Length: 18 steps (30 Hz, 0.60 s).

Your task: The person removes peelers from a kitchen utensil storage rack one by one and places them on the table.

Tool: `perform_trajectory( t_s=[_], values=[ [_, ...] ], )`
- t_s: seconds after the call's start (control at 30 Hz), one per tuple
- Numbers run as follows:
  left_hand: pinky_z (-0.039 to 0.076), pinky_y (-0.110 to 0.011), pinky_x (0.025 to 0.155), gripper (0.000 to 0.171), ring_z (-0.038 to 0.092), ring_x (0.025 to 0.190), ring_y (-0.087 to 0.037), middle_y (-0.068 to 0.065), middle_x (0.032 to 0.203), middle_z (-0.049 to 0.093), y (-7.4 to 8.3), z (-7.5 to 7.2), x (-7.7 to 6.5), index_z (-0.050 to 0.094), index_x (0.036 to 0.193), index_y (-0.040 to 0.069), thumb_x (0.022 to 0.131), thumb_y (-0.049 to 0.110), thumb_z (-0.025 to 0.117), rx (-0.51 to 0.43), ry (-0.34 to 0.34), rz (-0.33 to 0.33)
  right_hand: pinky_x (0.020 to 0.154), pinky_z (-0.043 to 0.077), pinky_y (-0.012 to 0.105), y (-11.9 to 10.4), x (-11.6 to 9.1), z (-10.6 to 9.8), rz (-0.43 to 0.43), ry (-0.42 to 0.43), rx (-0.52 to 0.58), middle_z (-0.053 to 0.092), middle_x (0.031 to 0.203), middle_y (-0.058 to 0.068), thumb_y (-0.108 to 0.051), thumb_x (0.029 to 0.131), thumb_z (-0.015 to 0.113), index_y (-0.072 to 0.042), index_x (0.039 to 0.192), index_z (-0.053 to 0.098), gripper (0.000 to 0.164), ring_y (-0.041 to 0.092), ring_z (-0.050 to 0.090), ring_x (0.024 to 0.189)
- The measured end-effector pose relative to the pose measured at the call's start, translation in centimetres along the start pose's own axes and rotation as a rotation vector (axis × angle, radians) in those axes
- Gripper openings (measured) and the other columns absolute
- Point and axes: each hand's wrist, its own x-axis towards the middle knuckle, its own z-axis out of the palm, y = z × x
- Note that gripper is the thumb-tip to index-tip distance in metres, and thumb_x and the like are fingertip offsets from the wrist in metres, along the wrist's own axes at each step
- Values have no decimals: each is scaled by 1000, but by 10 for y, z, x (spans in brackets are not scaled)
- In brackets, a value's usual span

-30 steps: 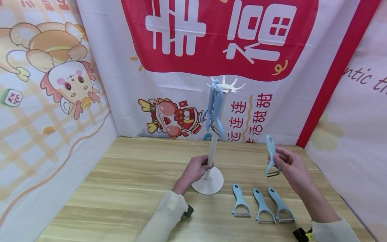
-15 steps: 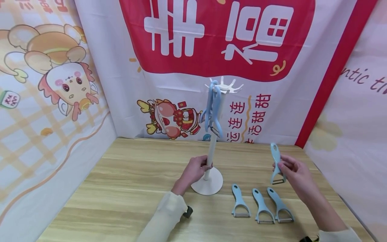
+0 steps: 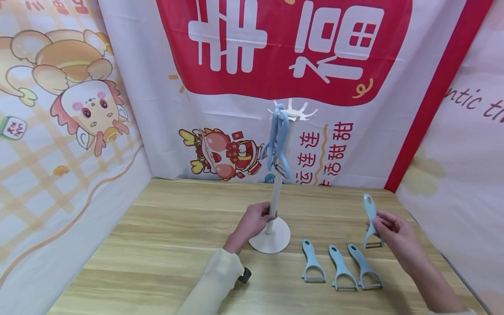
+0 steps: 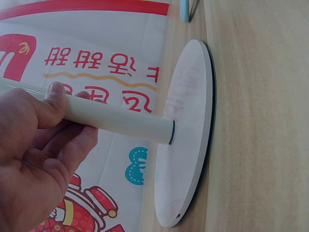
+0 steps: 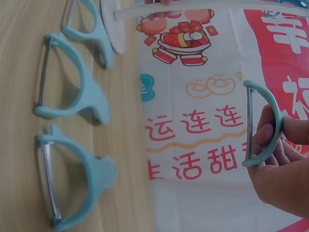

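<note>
My left hand point(image 3: 253, 222) grips the white pole point(image 4: 120, 120) of a stand, low down just over its round base point(image 3: 280, 245). From hooks point(image 3: 301, 114) at the stand's top hang light blue peelers point(image 3: 280, 135), overlapping each other. At the right, my right hand point(image 3: 399, 234) pinches another light blue peeler point(image 3: 371, 214) by its handle, held above the table with the blade end down. The right wrist view shows that peeler's blade point(image 5: 249, 123) and the fingers round its neck. Three more peelers lie on the table: a left one point(image 3: 313, 264), a middle one point(image 3: 341, 269) and a right one point(image 3: 365, 267).
The wooden table point(image 3: 157, 245) reaches back to a white and red printed cloth point(image 3: 236, 109). Printed cloths also hang along the left and right sides. The three lying peelers sit between the stand's base and my right forearm point(image 3: 437, 280).
My right hand, with its peeler, has moved to the right and down toward the near side. My left hand keeps its hold on the pole, and the lying peelers stay put.
</note>
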Motion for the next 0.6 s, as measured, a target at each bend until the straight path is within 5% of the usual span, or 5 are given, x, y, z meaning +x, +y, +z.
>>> perform_trajectory(
  t_s=[0.43,0.6],
  values=[
    [57,-44,98,14,69,102,-20,-3,101,72,1,-2,0,68,109,6,97,5,62,-1,0,2,76,57,15,11,-9,-17,53,33,-2,72,95,-15,-17,101,58,-38,107,64,23,0,68,88],
    [56,-45,98,15,68,102,-20,-3,101,72,2,-1,-1,68,111,5,97,6,62,-2,-7,-9,76,57,16,16,-11,-20,120,51,-83,71,95,-17,-22,101,59,-37,109,62,18,-2,67,87]
  ],
)
